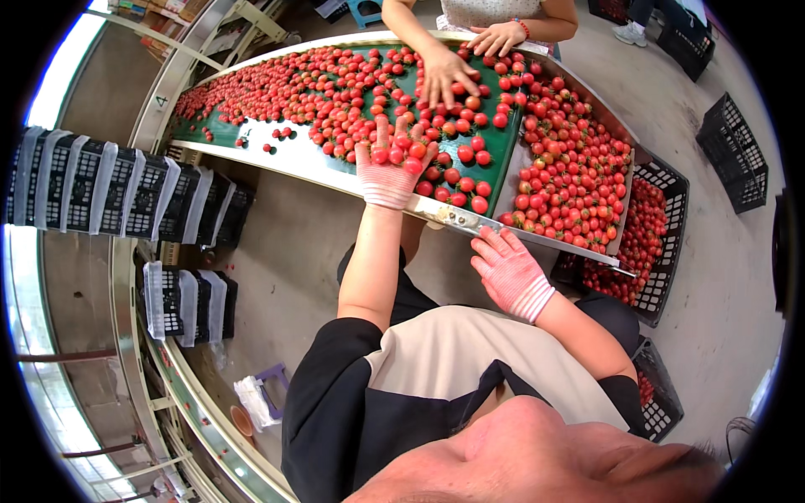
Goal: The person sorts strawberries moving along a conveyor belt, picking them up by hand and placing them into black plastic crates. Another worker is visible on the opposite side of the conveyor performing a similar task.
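My left hand (393, 166), in a thin red-and-white striped glove, is among cherry tomatoes (339, 107) on a green conveyor belt (500, 154). Several tomatoes lie over its spread fingers, and the fingertips show beyond them. My right hand (512, 273), gloved alike, has its fingertips at the belt's near metal rail (550, 240) and holds nothing. Beside it, a metal chute (509, 179) at the belt's end is heaped with tomatoes. Below the chute's outer edge stands a black plastic crate (676, 232) with more tomatoes.
Across the belt, another person's hand (446, 75) reaches into the tomatoes; their other hand (500, 38) rests at the far edge. Stacked black crates (119, 188) stand at left. Another crate (657, 409) is low on the right. A purple stool (273, 383) stands lower left.
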Demonstrator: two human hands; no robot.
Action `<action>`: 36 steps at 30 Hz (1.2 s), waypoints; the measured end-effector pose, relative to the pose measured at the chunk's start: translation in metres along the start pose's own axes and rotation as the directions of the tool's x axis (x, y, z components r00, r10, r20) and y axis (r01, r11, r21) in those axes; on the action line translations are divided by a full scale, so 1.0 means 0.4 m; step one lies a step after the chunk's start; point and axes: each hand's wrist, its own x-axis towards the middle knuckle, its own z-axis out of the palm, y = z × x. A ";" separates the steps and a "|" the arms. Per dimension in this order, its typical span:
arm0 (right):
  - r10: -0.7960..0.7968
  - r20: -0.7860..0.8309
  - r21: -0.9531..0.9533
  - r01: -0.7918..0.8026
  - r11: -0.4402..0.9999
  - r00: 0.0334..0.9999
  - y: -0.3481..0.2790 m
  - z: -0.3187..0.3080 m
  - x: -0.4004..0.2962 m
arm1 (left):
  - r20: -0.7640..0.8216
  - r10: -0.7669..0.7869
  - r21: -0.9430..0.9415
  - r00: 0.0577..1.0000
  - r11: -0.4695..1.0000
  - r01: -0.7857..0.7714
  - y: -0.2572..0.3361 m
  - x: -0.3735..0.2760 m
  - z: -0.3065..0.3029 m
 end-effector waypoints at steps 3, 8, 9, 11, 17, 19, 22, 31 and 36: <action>0.007 0.011 0.007 -0.007 1.000 1.000 -0.005 -0.006 -0.004 | -0.063 0.017 0.007 0.998 1.000 -0.017 0.002 -0.001 0.003; 0.012 0.012 0.004 -0.012 1.000 1.000 -0.003 -0.012 -0.012 | -0.149 -0.011 0.028 0.989 1.000 0.015 -0.011 0.010 0.026; 0.023 0.020 0.004 -0.024 1.000 1.000 -0.001 -0.017 -0.017 | -0.117 -0.006 0.047 0.993 0.999 0.011 -0.014 0.015 0.023; 0.011 0.019 -0.025 -0.010 1.000 1.000 -0.002 -0.020 -0.024 | -0.108 0.002 0.114 0.994 0.993 0.011 0.001 0.019 -0.002; -0.021 -0.109 0.035 0.025 0.999 0.994 0.036 -0.058 -0.053 | -0.103 0.116 0.229 0.988 0.969 -0.090 0.000 0.025 -0.034; 0.067 -0.151 0.057 -0.059 0.997 0.986 0.056 -0.074 -0.070 | -0.110 0.140 0.227 0.984 0.967 -0.112 0.005 0.028 -0.038; 0.380 -0.127 -0.003 -0.383 0.924 0.916 0.111 -0.137 -0.113 | -0.118 0.165 0.313 0.979 0.942 -0.121 0.006 0.025 -0.044; 0.935 -0.151 -0.271 -0.923 0.274 0.322 0.350 -0.023 -0.454 | 0.469 0.260 0.869 0.844 -0.309 -0.387 -0.083 -0.026 0.029; 0.982 -0.189 -0.244 -0.967 -0.067 -0.021 0.398 0.027 -0.548 | 0.468 0.127 0.682 0.875 -0.682 -0.265 -0.102 -0.094 0.059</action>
